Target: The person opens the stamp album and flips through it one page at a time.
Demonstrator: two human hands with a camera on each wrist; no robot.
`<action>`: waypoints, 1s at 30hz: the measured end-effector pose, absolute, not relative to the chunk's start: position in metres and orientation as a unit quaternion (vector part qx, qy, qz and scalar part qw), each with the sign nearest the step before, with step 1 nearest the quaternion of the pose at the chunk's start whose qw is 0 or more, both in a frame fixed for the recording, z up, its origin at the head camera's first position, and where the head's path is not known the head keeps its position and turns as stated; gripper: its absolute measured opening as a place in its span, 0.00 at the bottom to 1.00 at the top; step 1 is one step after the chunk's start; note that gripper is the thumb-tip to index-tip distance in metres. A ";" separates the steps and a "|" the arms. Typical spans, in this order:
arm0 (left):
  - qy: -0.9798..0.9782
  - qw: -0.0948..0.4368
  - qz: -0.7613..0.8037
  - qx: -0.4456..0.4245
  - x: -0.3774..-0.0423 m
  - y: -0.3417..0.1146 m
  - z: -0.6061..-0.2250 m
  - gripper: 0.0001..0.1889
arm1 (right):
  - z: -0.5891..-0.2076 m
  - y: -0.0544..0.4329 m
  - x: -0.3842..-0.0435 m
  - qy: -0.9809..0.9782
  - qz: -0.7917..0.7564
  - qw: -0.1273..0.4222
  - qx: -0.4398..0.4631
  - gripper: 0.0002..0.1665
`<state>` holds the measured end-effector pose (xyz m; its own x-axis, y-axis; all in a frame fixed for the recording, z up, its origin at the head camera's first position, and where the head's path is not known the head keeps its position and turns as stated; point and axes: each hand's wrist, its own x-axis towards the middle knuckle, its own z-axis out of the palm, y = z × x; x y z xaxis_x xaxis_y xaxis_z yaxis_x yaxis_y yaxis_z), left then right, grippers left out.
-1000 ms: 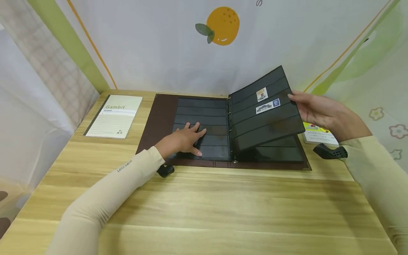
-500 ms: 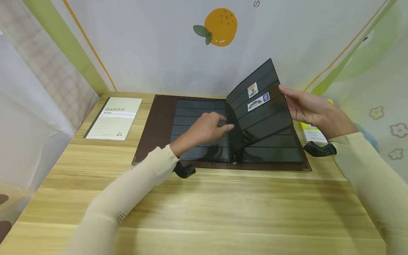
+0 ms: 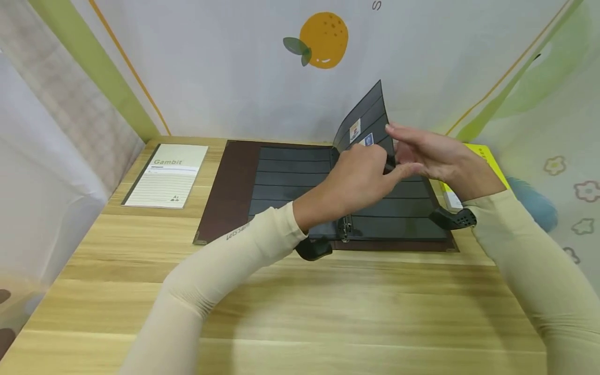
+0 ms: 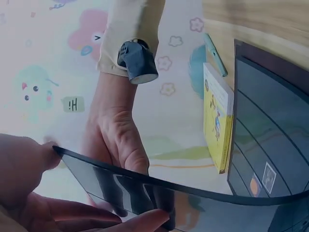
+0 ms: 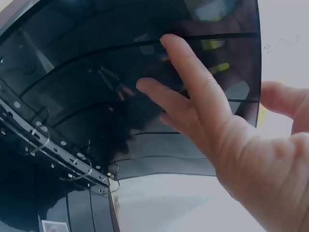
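Observation:
A stamp album with a brown cover lies spread on the table, its black pocket pages held by metal rings. One black page stands raised and bowed, bearing a few small stamps. My right hand holds its outer edge, thumb at the edge and fingers along the back face, as the right wrist view shows. Reaching across the album, my left hand grips the same edge. In the left wrist view its thumb is at the edge and its fingers lie against the page; the head view hides those fingertips.
Left of the album lies a white Gambit notebook. A yellow book sits at the right, partly behind my right wrist, with a green stick-like item near it in the left wrist view. A printed curtain hangs behind the table.
My left hand has left the left-hand page, moved right and taken the raised page's edge. My right hand has moved left, swinging that page more upright.

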<state>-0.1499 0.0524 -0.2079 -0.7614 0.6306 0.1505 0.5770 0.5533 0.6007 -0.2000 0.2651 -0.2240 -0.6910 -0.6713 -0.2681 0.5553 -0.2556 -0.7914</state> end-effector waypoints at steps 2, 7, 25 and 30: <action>0.885 0.040 0.315 0.341 -0.151 0.050 -0.207 0.30 | -0.222 0.260 -0.199 0.506 -0.774 0.377 -0.053 0.37; 0.888 0.068 0.304 0.337 -0.157 0.039 -0.200 0.17 | -0.220 0.255 -0.197 0.594 -0.721 0.353 -0.057 0.48; 0.895 0.073 0.408 0.165 -0.178 -0.060 -0.214 0.31 | -0.280 0.340 -0.212 0.863 -0.449 0.231 0.015 0.52; 0.905 0.115 0.397 0.097 -0.186 -0.098 -0.234 0.32 | -0.290 0.356 -0.204 0.868 -0.434 0.237 0.041 0.56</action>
